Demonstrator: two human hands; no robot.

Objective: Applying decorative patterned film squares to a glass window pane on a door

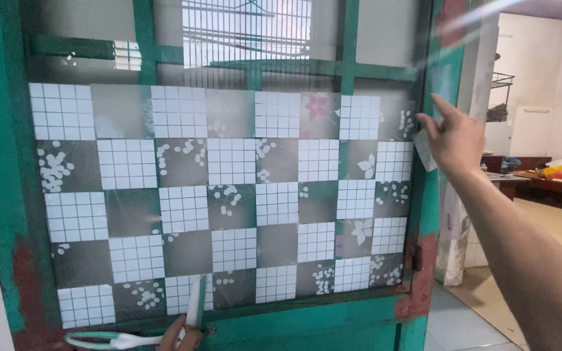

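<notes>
right hand (pixel 455 138) pinches the film (pixel 229 195) corner at the upper right of the pane, against the green door (pixel 333 325) frame. left hand (pixel 180 337), mostly out of view at the lower edge, grips a white-and-green tool (pixel 118 339) near the film's bottom edge. step in hand, by judgement: positioning or peeling the checkered film at its corner. next move calls for steady corner tension.

wire rack (pixel 501 81), cluttered wooden table (pixel 554 185), tiled floor (pixel 453 322)

No packages, labels, signs or screens visible.
</notes>
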